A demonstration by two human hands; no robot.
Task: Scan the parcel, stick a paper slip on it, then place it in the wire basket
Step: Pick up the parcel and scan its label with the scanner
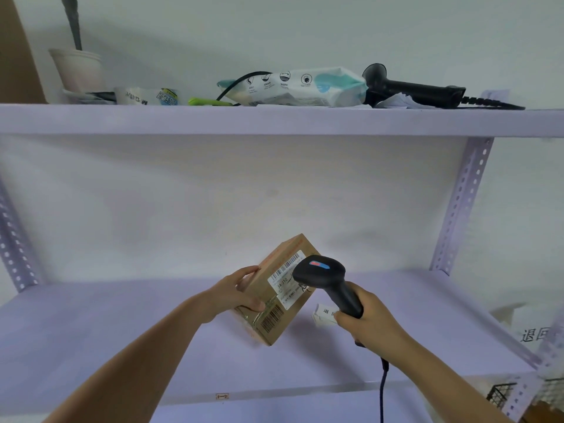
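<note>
My left hand [235,293] grips a small brown cardboard parcel [268,300] by its left side and holds it tilted above the lower shelf. A white shipping label [285,280] with barcodes faces up on the parcel. My right hand [363,319] is closed around the handle of a black barcode scanner [323,276], whose head hovers just over the label's right end. White paper slips [325,314] with printed characters lie on the shelf behind the scanner handle. A corner of the wire basket [500,393] shows at the lower right.
The lower shelf [122,331] is pale purple, with perforated uprights [460,206] at each side. On the upper shelf [274,120] lie a second black scanner [412,87], a wipes pack [305,85], a tape roll [137,96] and a white cup [79,70]. The scanner's cable [383,389] hangs below my right wrist.
</note>
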